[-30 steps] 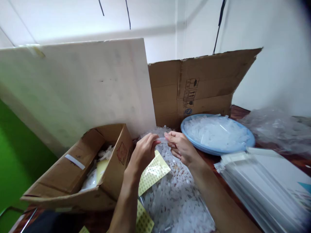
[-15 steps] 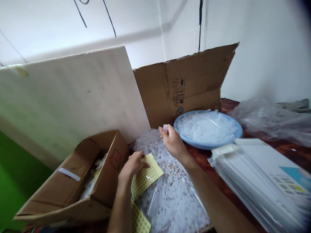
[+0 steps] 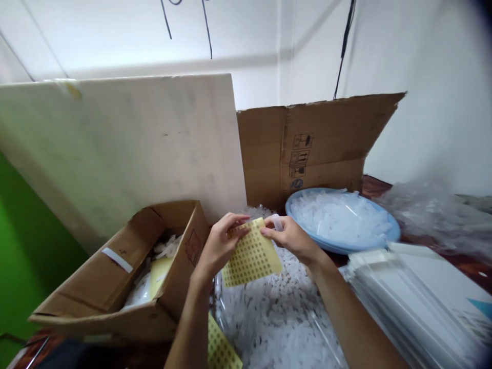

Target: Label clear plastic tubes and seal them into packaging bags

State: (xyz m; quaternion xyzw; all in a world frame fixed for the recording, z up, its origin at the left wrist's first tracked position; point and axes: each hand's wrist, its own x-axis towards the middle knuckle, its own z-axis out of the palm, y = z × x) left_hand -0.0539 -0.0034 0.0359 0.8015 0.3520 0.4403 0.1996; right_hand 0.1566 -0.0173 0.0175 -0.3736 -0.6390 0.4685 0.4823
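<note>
My left hand [image 3: 225, 240] pinches the upper left edge of a yellow sheet [image 3: 251, 259] covered in rows of small dots. At the sheet's top right corner is my right hand [image 3: 294, 237], its thumb on the corner and a small whitish translucent piece [image 3: 277, 222] held between its fingers. Both hands are closed, raised above a spread of small white pieces [image 3: 284, 318]. A second dotted yellow sheet [image 3: 221, 346] lies lower down, beside my left forearm.
An open cardboard box [image 3: 169, 302] with white pieces and a yellow sheet inside stands left. A blue basin [image 3: 392, 233] of translucent strips is at right, near stacked white panels [image 3: 418, 302] and clear plastic [image 3: 434, 215]. Upright cardboard [image 3: 265, 154] and a white board [image 3: 154, 148] stand behind.
The yellow sheet has been lifted and turned by my left hand. My right hand has come down to its corner with the small piece. The view has shifted left.
</note>
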